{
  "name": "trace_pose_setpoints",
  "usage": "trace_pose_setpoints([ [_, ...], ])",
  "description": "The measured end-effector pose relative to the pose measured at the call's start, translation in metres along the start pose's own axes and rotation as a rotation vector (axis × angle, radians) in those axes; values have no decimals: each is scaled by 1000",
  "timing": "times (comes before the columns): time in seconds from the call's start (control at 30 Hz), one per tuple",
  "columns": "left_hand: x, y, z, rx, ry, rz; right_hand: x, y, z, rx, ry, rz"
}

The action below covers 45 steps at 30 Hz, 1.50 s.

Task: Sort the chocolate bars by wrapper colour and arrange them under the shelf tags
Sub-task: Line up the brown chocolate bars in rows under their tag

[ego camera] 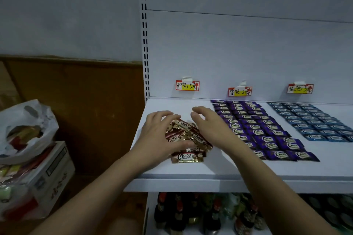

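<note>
A loose heap of brown and gold Choco bars [188, 139] lies on the white shelf [210, 168], below the brown tag [187, 85]. My left hand [158, 133] rests on the heap's left side, fingers curled over the bars. On the heap's right side sits my right hand [205, 122], its fingers bent above the bars. Purple bars [256, 128] lie in neat rows under the purple tag [240, 91]. Blue bars [313, 122] lie in rows under the blue tag [300, 88].
A white plastic bag [26, 126] with packets sits on a cardboard box [47, 170] at the left. Bottles [191, 213] stand on the lower shelf. A slotted upright [144, 34] marks the shelf's left edge.
</note>
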State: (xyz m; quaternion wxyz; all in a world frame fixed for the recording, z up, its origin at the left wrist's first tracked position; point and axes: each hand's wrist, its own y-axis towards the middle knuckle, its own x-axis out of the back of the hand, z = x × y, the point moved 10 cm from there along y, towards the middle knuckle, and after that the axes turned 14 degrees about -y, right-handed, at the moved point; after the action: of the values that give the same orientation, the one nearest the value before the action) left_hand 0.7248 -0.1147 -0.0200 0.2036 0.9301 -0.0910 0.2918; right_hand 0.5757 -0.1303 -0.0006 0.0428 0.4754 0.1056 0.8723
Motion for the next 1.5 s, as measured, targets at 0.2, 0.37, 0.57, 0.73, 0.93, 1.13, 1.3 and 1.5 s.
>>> trace_pose_setpoints([
  [0.2, 18, -5, -1, 19, 84, 39, 11, -8, -11, 35, -166, 176],
  [0.37, 14, -6, -8, 41, 40, 20, 1, -18, -12, -1, -177, 266],
  [0.57, 44, 11, -3, 129, -307, -93, 28, 2, -9, 40, -21, 175],
  [0.73, 58, 53, 28, 234, -361, -135, 24, 53, -14, -6, 21, 184],
  [0.93, 54, 112, 72, 286, -279, -143, -15, 114, -17, -47, -53, 242],
  [1.13, 50, 147, 94, 210, -85, -180, -44, 153, -13, 31, -268, 325],
  [1.3, 33, 140, 85, -35, 124, -78, -53, 152, -6, 209, -440, 332],
  [1.5, 9, 139, 99, -44, 291, 88, -54, 161, 1, 279, -475, 177],
])
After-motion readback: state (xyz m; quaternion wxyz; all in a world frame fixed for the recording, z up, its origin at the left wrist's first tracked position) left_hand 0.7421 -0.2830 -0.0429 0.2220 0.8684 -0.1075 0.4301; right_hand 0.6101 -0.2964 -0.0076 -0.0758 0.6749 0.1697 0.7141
